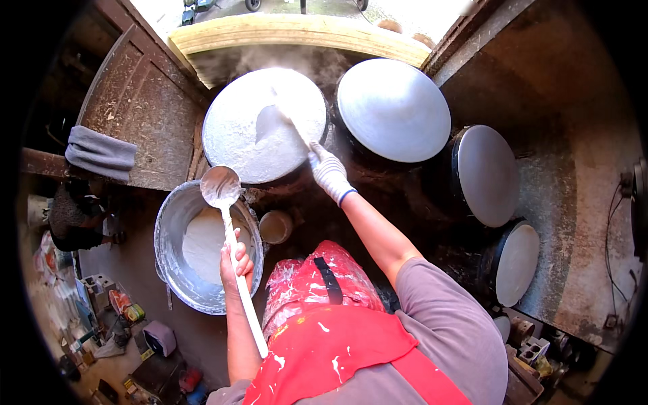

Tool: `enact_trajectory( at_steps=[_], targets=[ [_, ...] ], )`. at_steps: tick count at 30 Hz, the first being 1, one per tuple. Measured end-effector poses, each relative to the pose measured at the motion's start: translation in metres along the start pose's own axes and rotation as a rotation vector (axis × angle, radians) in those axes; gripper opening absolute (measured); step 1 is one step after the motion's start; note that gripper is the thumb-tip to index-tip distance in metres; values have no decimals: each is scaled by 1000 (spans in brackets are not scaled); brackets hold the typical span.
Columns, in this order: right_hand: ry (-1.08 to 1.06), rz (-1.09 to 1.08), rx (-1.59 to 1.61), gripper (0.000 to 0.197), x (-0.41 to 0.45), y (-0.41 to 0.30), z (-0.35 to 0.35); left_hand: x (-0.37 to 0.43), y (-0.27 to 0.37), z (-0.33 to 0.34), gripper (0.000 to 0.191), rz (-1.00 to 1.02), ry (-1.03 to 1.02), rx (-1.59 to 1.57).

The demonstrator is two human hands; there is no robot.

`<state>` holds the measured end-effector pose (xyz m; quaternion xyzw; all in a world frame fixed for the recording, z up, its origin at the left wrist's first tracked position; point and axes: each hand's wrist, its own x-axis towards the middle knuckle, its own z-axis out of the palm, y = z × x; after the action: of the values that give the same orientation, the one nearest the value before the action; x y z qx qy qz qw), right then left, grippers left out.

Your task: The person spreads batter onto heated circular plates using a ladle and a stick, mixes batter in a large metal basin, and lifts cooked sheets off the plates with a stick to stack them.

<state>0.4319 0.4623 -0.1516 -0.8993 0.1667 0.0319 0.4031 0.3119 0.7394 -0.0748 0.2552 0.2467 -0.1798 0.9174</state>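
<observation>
My bare left hand (pixel 237 260) is closed around the long white handle of a metal ladle (pixel 221 186), whose bowl is smeared with white batter. Below that bowl is a metal bucket (pixel 169 238) holding white batter (pixel 207 243). In a white knit glove with a blue cuff, my right hand (pixel 329 169) grips a thin pale spreader (pixel 293 124), which reaches over a round griddle (pixel 238 136). White batter coats the griddle's surface, and steam rises behind it. The spreader's far end is lost in glare. A domed metal lid (pixel 395 109) sits to the right.
Further lidded round stoves (pixel 487 174) curve along the right wall. A grey towel (pixel 101 152) hangs over a ledge at the left. A small pot (pixel 276 227) stands beside the bucket. Another person (pixel 73 217) is at the far left. A wooden beam (pixel 304 35) crosses behind the griddle.
</observation>
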Motion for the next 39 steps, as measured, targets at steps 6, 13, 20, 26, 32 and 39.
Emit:
enact_trajectory(
  at_steps=[6,13,20,26,32,39],
  targets=[
    [48,-5,78,32,7,5,-14,-8,2,-1,36,26,21,0],
    [-132,-228,-31,35,-12,-3,9,-7,1,-8,37,51,33,-34],
    [74,-64,96,36,-11,55,-17,5,-2,6,36,61,35,-3],
    [-173,-226,270,34,1,67,6,22,-7,30,37,78,23,-32],
    [-223,-403,101,29,80,78,-29,66,6,44,37,73,26,147],
    [-598,-379,102,28,54,44,-90,146,58,42,35,98,142,466]
  ],
)
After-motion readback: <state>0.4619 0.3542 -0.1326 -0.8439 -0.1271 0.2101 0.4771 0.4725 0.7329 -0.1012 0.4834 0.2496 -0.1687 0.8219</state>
